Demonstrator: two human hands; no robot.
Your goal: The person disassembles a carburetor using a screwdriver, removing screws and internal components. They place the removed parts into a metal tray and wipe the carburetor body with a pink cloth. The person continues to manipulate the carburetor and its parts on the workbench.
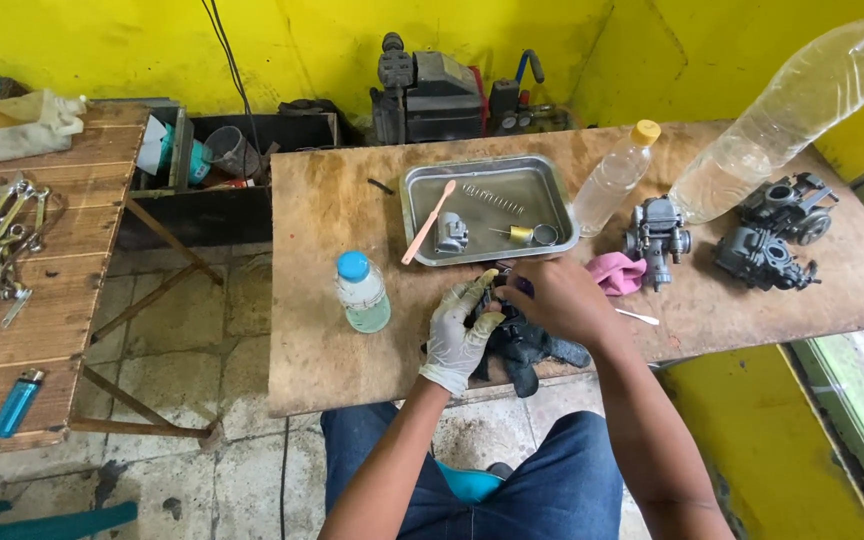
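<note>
**Both hands on a small part at the bench edge**

From the head camera, my left hand (pixel 457 335), in a pale, grimy glove, curls its fingers (pixel 479 290) around a small dark part (pixel 501 292) that I can barely make out. My bare right hand (pixel 560 298) closes over the same part from the other side, fingers clenched on it. Both hands sit above a black rag (pixel 527 350) lying at the near edge of the wooden bench (pixel 322 340).

Just beyond my hands stands a metal tray (pixel 422 180) holding a pink toothbrush (pixel 428 222), a spring and some small fittings (too small to name). A blue-capped bottle (pixel 363 292) stands to the left, a pink cloth (pixel 617 272) and a grey carburettor (pixel 657 236) to the right.
</note>
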